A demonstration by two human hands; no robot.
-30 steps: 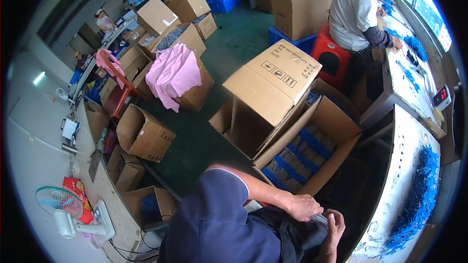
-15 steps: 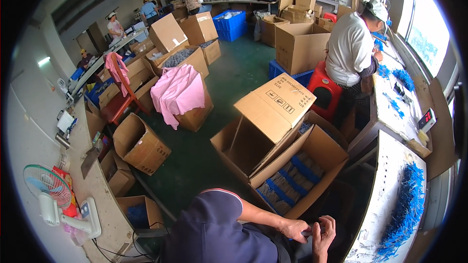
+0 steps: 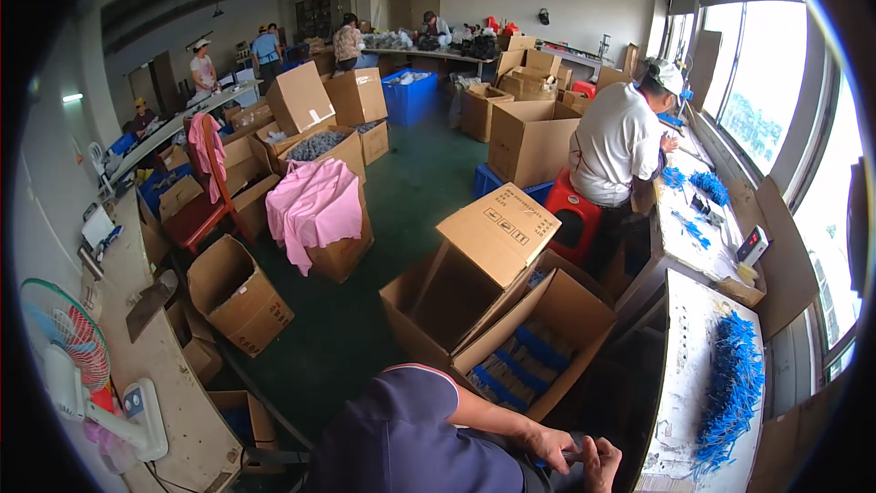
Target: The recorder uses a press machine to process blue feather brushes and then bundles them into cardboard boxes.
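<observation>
- The left hand [image 3: 550, 445] is curling closed around a small dark object [image 3: 573, 455], low in the view at about 5 o'clock; what kind of object it is cannot be told.
- The right hand [image 3: 602, 464] is lying just beside the left one, touching the same small dark object, fingers half bent; whether it is gripping cannot be told.
- Both hands are resting over the lap, below the dark blue short sleeve [image 3: 411, 429] of the left arm.
- At 12 o'clock from the hands, an open brown cardboard box [image 3: 547, 333] is standing on the green floor [image 3: 401, 192], holding rows of blue-and-grey packed pieces [image 3: 520, 365].
- At 3 o'clock, a white tabletop [image 3: 680, 374] is carrying a long pile of bright blue cable ties [image 3: 730, 393].
- Further off at 1 o'clock, a person in a white shirt [image 3: 620, 141] is sitting on a red plastic stool [image 3: 573, 215].
- At 10 o'clock, a pink cloth [image 3: 315, 205] is draping over another brown carton.
</observation>
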